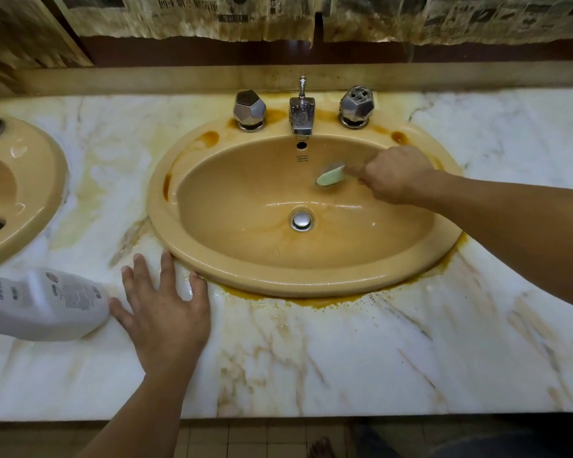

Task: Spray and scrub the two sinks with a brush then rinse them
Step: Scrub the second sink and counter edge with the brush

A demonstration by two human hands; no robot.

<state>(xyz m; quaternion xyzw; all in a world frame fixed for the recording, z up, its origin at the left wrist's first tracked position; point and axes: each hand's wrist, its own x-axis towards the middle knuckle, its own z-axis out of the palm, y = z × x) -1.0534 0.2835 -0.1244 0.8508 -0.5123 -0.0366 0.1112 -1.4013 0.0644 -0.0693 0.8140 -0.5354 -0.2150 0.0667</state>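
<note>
A tan oval sink [186,226] sits in the marble counter in front of me. My right hand [394,176] grips a pale green brush [329,176], whose head presses against the back right wall of the basin, below the tap [301,117]. My left hand [164,309] lies flat with fingers spread on the counter, fingertips at the sink's front left rim. A second tan sink [43,180] shows partly at the left edge. A white bottle [40,305] lies on its side just left of my left hand, touching the thumb.
Two faceted chrome knobs [249,109] [357,105] flank the tap. A chrome drain plug [301,220] sits at the basin bottom. Rust-coloured stains ring the sink on the wet marble counter [361,352]. Newspaper [192,14] covers the wall behind. Tiled floor and a bare foot [321,447] show below.
</note>
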